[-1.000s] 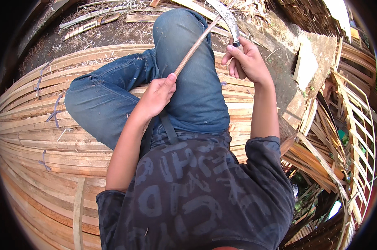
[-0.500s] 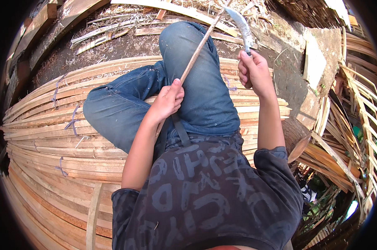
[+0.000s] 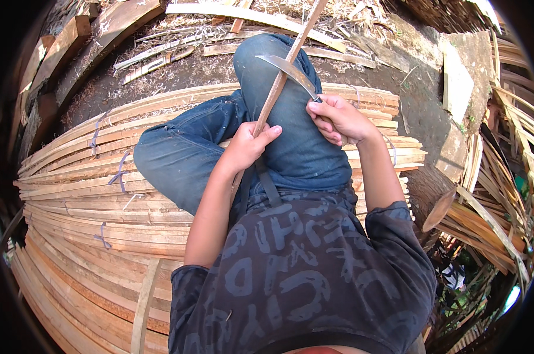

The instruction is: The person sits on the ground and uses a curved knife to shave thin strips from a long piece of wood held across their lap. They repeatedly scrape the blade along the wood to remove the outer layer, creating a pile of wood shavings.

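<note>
My left hand [image 3: 247, 145] is closed round a long thin wooden strip [image 3: 274, 93], which slants from beside my waist up past my raised knee. In my right hand [image 3: 341, 120] is the handle of a knife with a curved blade [image 3: 292, 72]. The blade lies across the strip above my left hand, its tip pointing left; whether its edge bites into the wood I cannot tell. Most of the knife's handle is hidden in my fist. Strip and blade are both over my jeans-clad leg [image 3: 256, 53].
I sit on bundled wooden slats [image 3: 78, 177] tied with purple cord [image 3: 119, 173]. Thick timber beams [image 3: 105, 44] lie at the far left. Shavings and loose slats [image 3: 255, 19] cover ground ahead. At the right are a log [image 3: 435, 197] and a pile of split strips [image 3: 485, 194].
My right hand has come down and left, bringing the knife blade from beyond the strip to across it. My left hand still holds the strip, its thumb now pointing rightward.
</note>
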The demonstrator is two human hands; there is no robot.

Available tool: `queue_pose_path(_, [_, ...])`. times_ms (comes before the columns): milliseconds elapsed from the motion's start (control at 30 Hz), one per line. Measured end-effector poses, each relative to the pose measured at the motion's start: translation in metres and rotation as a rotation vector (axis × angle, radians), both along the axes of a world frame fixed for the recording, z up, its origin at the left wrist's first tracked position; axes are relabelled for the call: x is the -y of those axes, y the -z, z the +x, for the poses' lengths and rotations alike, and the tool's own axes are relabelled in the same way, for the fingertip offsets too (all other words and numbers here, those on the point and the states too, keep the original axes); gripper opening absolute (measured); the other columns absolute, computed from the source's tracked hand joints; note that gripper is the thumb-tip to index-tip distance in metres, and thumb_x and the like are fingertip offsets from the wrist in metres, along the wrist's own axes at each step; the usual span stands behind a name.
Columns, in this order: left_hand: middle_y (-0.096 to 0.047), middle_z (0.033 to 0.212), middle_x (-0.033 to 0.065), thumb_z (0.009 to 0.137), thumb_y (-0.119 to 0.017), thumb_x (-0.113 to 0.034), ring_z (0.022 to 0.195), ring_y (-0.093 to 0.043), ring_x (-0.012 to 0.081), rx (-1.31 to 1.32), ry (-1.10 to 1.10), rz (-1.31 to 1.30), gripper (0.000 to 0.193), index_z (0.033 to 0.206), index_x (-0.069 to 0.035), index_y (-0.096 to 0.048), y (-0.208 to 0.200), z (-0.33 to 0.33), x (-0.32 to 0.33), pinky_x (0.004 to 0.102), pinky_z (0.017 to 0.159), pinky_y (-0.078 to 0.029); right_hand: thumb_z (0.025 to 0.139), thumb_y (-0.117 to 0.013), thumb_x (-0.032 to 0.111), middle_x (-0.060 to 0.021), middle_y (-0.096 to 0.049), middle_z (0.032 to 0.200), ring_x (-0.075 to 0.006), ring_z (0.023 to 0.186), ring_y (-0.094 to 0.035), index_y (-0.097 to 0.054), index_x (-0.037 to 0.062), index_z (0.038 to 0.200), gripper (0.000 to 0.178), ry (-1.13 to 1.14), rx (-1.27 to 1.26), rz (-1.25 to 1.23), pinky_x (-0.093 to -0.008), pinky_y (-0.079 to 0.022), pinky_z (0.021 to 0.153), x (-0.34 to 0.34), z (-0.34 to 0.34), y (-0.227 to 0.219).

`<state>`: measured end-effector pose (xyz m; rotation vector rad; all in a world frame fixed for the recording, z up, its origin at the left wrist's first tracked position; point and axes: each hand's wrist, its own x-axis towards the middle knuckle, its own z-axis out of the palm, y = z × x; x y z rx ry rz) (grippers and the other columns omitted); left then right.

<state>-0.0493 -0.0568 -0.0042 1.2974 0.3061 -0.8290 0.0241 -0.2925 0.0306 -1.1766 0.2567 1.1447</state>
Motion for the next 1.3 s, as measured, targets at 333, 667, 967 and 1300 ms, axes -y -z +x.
queue_pose_path(333, [-0.037, 0.058, -0.0081, 0.091, -0.062, -0.035, 0.055, -0.031, 0.003, 0.0, -0.03, 0.037, 0.041, 0.06, -0.011, -0.047, 0.001, -0.001, 0.003, 0.0255, 0.047, -0.027, 0.087, -0.068, 0.026, 0.004, -0.044, 0.047, -0.003, 0.034, -0.038, -0.05, 0.0088, 0.067, 0.032, 0.273, 0.43, -0.474, -0.0209, -0.028, 0.03, 0.026, 0.032, -0.002])
queue_pose_path(667, [-0.037, 0.058, -0.0084, 0.091, -0.062, -0.035, 0.056, -0.032, 0.003, 0.025, -0.015, 0.089, 0.041, 0.061, -0.01, -0.049, -0.002, -0.001, 0.003, 0.0248, 0.048, -0.029, 0.085, -0.07, 0.029, 0.0042, -0.043, 0.049, -0.0041, 0.036, -0.039, -0.055, 0.0052, 0.079, 0.028, -0.101, 0.236, -0.296, -0.0213, -0.031, 0.032, -0.007, 0.009, -0.016])
queue_pose_path(967, [-0.036, 0.06, -0.0084, 0.091, -0.062, -0.034, 0.058, -0.031, 0.0036, 0.027, -0.028, 0.073, 0.041, 0.062, -0.009, -0.049, -0.001, 0.0, 0.003, 0.025, 0.049, -0.029, 0.081, -0.075, 0.022, 0.0042, -0.046, 0.049, -0.0037, 0.037, -0.04, -0.061, 0.0026, 0.078, 0.025, 0.16, 0.476, -0.468, -0.0211, -0.03, 0.034, 0.003, 0.024, -0.002])
queue_pose_path(1300, [-0.037, 0.059, -0.0073, 0.09, -0.063, -0.036, 0.057, -0.032, 0.0044, 0.047, -0.031, 0.12, 0.043, 0.061, -0.008, -0.047, 0.0, -0.004, 0.004, 0.0261, 0.048, -0.029, 0.09, -0.065, 0.021, 0.0053, -0.039, 0.053, -0.004, 0.038, -0.036, -0.048, 0.0089, 0.083, 0.022, 0.697, 0.572, -0.518, -0.0209, -0.029, 0.034, 0.054, 0.04, -0.017])
